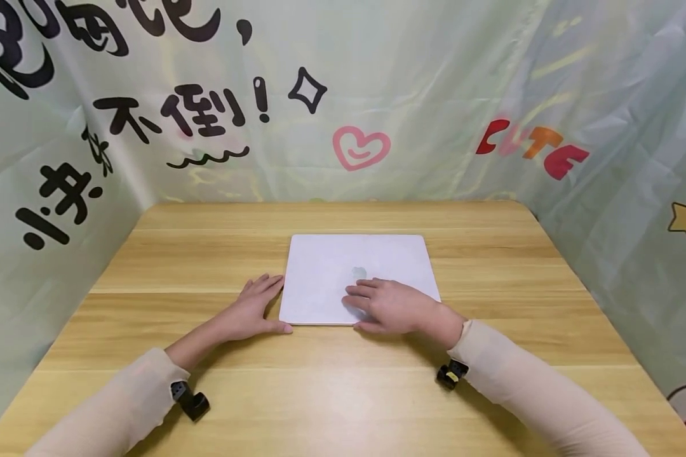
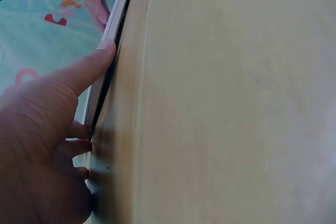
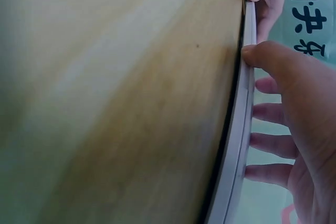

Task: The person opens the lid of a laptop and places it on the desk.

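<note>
A closed silver laptop (image 1: 326, 266) with an apple logo on its lid lies flat on the wooden table. My left hand (image 1: 253, 311) is at its left side, fingers spread along that edge and thumb at the front left corner. On the lid, just below the logo, rest the fingers of my right hand (image 1: 391, 308). The right thumb touches the laptop's front edge, as the right wrist view shows against the laptop's thin side (image 3: 231, 145). In the left wrist view the left thumb lies against the same front edge (image 2: 100, 90).
The wooden table (image 1: 343, 393) reaches around the laptop on all sides. Fabric curtains (image 1: 423, 76) with printed lettering, a heart and a star stand behind it and at both sides. Small black cameras (image 1: 191, 401) sit on both wrists.
</note>
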